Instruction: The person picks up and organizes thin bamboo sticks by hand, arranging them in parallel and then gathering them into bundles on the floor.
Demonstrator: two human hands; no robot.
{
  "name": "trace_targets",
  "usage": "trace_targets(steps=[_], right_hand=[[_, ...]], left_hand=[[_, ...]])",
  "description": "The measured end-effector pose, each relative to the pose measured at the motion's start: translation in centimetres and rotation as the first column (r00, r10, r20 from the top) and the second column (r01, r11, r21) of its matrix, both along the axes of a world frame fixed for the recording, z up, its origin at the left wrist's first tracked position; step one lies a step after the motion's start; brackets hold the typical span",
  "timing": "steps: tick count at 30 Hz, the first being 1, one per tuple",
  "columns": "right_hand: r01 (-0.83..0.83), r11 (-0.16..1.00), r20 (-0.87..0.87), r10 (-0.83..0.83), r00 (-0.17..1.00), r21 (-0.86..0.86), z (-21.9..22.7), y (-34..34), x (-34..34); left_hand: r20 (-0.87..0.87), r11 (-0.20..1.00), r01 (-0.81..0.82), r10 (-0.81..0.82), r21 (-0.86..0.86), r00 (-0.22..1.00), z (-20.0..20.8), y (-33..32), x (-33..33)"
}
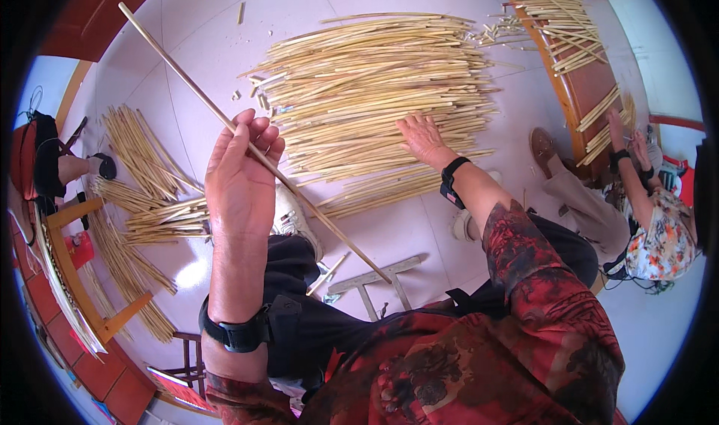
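My left hand [243, 159] pinches a long thin tan stick [180, 69] between thumb and fingers. The stick slants from the upper left down to the right, its lower end close to a grey wooden stand [374, 275] near my feet. I cannot tell whether the two touch. My right hand [425, 137] reaches over a wide pile of similar sticks [374, 73] on the floor, its fingers stretched out and resting on the top layer. Nothing shows gripped in it.
More stick bundles [142, 215] lie at the left, beside a wooden-framed chair [123, 316]. Short cut pieces [502, 29] are scattered around the pile. At the right, another person [663, 234] handles sticks by a brown wooden bench [580, 99] with more sticks on it.
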State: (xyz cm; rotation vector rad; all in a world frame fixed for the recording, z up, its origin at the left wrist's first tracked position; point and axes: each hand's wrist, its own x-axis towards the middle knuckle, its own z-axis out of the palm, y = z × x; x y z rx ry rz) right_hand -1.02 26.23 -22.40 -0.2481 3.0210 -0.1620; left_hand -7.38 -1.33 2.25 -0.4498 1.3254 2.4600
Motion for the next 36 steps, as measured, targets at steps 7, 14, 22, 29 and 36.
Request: trace_targets(steps=[7, 14, 22, 29, 36], right_hand=[[-0.1, 0.994, 0.035, 0.098, 0.995, 0.043, -0.9, -0.4, 0.2], [-0.141, 0.99, 0.026, 0.141, 0.99, -0.003, -1.7, 0.0, 1.4], [-0.242, 0.97, 0.039, 0.24, 0.97, 0.037, -1.8, -0.6, 1.4], [-0.212, 0.977, 0.059, 0.212, 0.976, 0.001, -2.7, -0.8, 2.1], [-0.043, 0.997, 0.257, 0.059, 0.965, -0.067, -2.6, 0.5, 1.5]], left_hand=[[-0.055, 0.998, 0.038, -0.036, 0.048, 0.998, 0.5, -0.7, -0.9], [-0.027, 1.0, 0.002, -0.001, 0.03, 1.0, 0.7, -0.5, -0.5], [-0.047, 0.998, 0.059, -0.058, 0.012, 0.997, 0.7, -0.4, -0.6], [-0.037, 0.998, 0.067, -0.066, 0.009, 0.997, 0.6, -0.2, -0.3], [-0.064, 0.996, 0.087, -0.087, -0.001, 0.994, 0.9, 0.1, -0.6]])
